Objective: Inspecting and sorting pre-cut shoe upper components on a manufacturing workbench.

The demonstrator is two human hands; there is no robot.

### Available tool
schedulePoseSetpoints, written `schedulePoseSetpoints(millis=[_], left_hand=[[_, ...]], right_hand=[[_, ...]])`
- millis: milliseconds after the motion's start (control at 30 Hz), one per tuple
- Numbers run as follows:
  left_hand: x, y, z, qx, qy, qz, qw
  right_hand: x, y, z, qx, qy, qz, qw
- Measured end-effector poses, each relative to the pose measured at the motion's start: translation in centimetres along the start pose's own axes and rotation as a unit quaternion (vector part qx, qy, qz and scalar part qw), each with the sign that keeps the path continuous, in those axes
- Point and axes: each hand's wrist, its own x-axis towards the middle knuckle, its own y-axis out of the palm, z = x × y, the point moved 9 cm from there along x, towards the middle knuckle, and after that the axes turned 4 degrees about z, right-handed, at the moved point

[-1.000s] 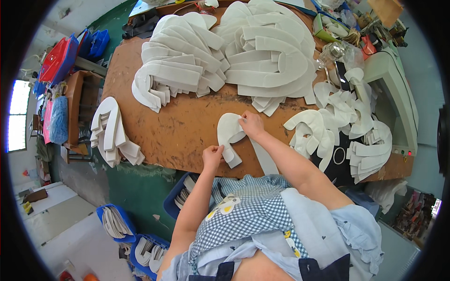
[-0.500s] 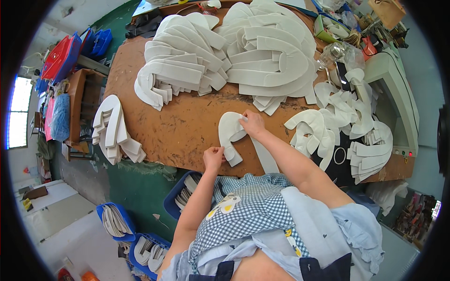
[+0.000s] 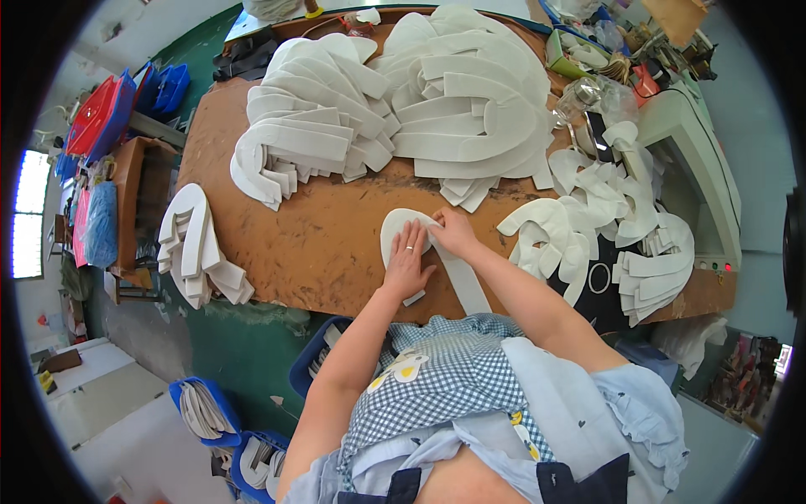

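A white U-shaped flat piece (image 3: 462, 281) lies on the brown tabletop in front of me, curved end away from me. My left hand (image 3: 406, 262) rests flat on its left side and covers much of that leg; the fingers are stretched out and a ring shows on one. At the upper right of the curve, my right hand (image 3: 453, 233) pinches the piece's edge between thumb and fingers. Only the tip of the left leg peeks out below my left palm. Whether the piece is one layer or several, I cannot tell.
Large overlapping stacks of white U-shaped pieces (image 3: 483, 126) (image 3: 311, 118) cover the table's far side. A smaller stack (image 3: 193, 239) sits at the left edge. Loose curved pieces (image 3: 550, 235) lie right, near a pale machine (image 3: 697, 168). Blue bins (image 3: 201, 412) stand below left.
My left hand has gone from pinching the left leg's end to lying flat on the piece. My right hand still holds the curve's edge. The whole view has shifted slightly.
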Motion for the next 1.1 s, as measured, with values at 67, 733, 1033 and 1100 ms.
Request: schedulePoseSetpoints(millis=[67, 733, 1033, 1100], left_hand=[[0.0, 0.5, 0.0, 0.004, -0.006, 0.019, 1.000], [0.2, 0.1, -0.8, 0.060, 0.011, 0.052, 0.997], [0.8, 0.0, -0.8, 0.043, 0.018, 0.041, 0.998], [1.1, 0.3, -0.2, 0.026, 0.016, 0.023, 0.999]], right_hand=[[-1.9, -0.8, -1.6, 0.006, 0.004, -0.028, 1.000], [-5.9, -2.2, -4.8, 0.124, 0.048, -0.065, 0.989], [-5.5, -4.2, -2.0, -0.170, 0.087, 0.003, 0.982], [-5.2, -4.0, 0.4, -0.221, 0.028, 0.013, 0.975]])
